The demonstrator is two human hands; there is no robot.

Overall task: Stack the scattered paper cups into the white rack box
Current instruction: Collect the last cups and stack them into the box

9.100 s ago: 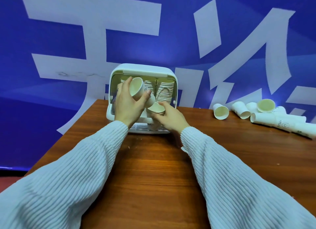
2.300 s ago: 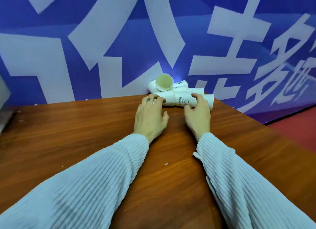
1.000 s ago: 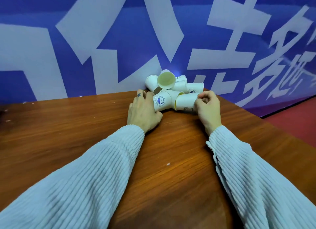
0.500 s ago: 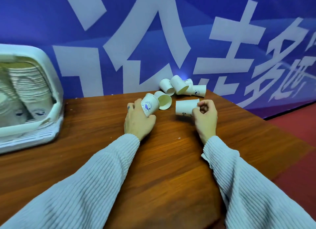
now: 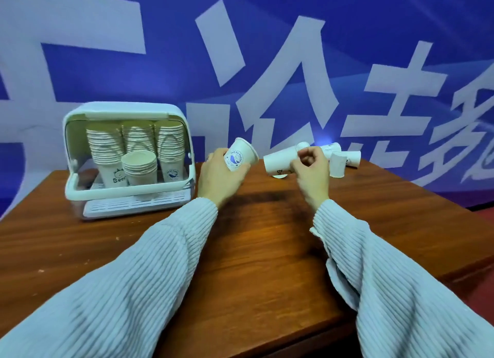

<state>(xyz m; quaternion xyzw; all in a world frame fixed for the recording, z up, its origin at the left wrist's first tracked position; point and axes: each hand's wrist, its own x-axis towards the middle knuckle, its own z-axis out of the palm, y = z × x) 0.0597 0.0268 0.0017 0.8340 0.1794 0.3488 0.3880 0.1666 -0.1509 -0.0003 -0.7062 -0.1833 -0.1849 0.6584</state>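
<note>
— While the left hand (image 5: 217, 177) grips a whale-printed cup (image 5: 239, 158) raised off the worktop (image 5: 256, 240), what do you have in the right?

— My right hand (image 5: 311, 170) is clenched round the narrow end of a second cup (image 5: 279, 161), lying sideways with its mouth toward the first. A few loose cups (image 5: 344, 158) lie behind it by the blue banner (image 5: 267, 50).

— And the rack box (image 5: 125, 159)?

— It stands well to the left, open at the front, three tall stacks at the back and a short stack (image 5: 139, 167) in front.

— So how would you handle this step?

— I'd nest one cup into the other first, mouths facing the same way and axes lined up, pressing lightly so thin paper doesn't crumple. Then I'd carry the pair to the short stack and seat it straight down, not at a tilt.
</note>
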